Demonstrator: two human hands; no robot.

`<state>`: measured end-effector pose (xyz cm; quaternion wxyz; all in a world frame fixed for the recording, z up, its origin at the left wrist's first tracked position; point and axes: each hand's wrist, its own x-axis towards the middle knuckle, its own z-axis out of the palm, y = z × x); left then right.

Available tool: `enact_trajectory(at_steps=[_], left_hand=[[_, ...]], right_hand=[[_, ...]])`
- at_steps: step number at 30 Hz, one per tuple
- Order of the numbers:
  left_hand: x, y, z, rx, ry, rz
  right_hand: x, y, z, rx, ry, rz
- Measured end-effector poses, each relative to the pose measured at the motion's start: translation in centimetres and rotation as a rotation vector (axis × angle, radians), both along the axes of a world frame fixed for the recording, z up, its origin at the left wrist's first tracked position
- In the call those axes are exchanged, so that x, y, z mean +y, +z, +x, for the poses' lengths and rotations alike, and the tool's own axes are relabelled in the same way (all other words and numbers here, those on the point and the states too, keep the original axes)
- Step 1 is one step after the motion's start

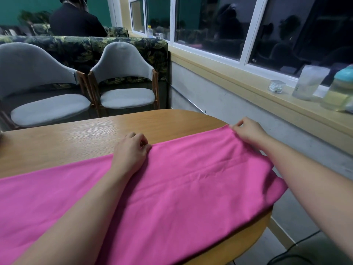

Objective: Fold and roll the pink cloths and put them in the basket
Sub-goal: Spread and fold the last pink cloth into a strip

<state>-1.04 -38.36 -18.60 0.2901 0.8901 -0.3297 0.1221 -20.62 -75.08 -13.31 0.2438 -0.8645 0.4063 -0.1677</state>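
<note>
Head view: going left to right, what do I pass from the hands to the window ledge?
Left hand → right hand, both pinching the far edge of the pink cloth → small clear box → tall clear cup → teal-capped bottle.

Left hand [131,150]: bare | Right hand [248,131]: bare | Forearms: both uncovered, wrist to frame edge, smooth surface

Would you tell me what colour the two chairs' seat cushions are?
Light grey, on the chairs; seen in the head view, the only one.
</note>
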Motion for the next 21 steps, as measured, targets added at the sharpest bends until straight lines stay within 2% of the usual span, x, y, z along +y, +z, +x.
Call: enact_trajectory(at_steps=[6, 13, 17, 21], left_hand=[[-0.1, 0.2, -0.2, 0.012, 0.002, 0.015], [0.0, 0.3, -0.4, 0.02, -0.004, 0.016], [0.1, 0.4, -0.4, 0.014, -0.003, 0.023], [0.2, 0.5, -0.5, 0.004, -0.003, 0.026]], right_hand=[[0.0, -0.2, -5.8, 0.056, 0.072, 0.136], [1.8, -0.9, -11.9, 0.08, 0.065, 0.15], [2.8, -1.2, -13.9, 0.005, 0.083, 0.138], [3.0, -0.8, -14.2, -0.25, 0.143, 0.261]])
